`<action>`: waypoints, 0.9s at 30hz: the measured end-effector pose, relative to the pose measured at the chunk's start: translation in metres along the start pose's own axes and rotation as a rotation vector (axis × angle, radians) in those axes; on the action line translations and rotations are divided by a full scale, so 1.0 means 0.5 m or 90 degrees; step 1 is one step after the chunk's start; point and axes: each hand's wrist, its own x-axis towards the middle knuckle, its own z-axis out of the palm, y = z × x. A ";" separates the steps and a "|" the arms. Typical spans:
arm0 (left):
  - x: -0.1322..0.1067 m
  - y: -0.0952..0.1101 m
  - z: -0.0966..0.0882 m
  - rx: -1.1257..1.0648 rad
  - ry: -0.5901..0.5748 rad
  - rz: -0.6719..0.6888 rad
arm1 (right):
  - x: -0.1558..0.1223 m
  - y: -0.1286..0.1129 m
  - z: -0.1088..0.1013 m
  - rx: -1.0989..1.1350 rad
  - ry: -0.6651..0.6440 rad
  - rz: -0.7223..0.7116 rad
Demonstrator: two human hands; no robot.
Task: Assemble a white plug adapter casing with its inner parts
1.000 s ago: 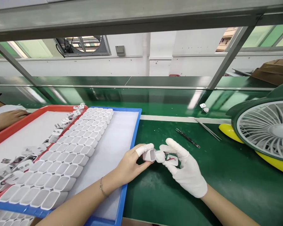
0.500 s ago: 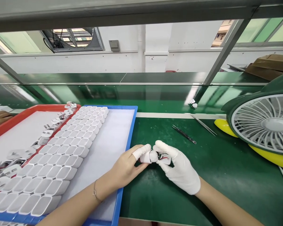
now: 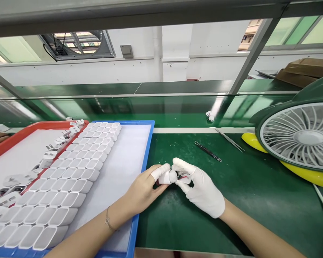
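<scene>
Pinching 1 white shell (image 3: 169,177), both hands' (image 3: 142,188) grips close beside blue tray (image 3: 148,150), tweezers (image 3: 207,151).

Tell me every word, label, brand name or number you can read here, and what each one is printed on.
No readable text shows anywhere in this view.
White shell pinched between the left hand and the gloved right hand: no marking shows.
White shells in the blue tray: plain.
Fan: no brand visible.
Cardboard box: no print can be made out.
Grey wall box: too small to tell.
</scene>
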 end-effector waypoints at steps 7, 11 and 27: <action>0.005 0.008 -0.001 0.002 -0.019 -0.025 | 0.001 0.001 0.001 -0.011 -0.019 0.006; 0.005 0.011 0.002 -0.004 -0.035 -0.043 | 0.004 0.001 0.001 -0.033 -0.033 0.009; 0.017 0.005 -0.003 0.036 0.043 0.008 | 0.012 -0.002 -0.029 -0.050 -0.058 0.078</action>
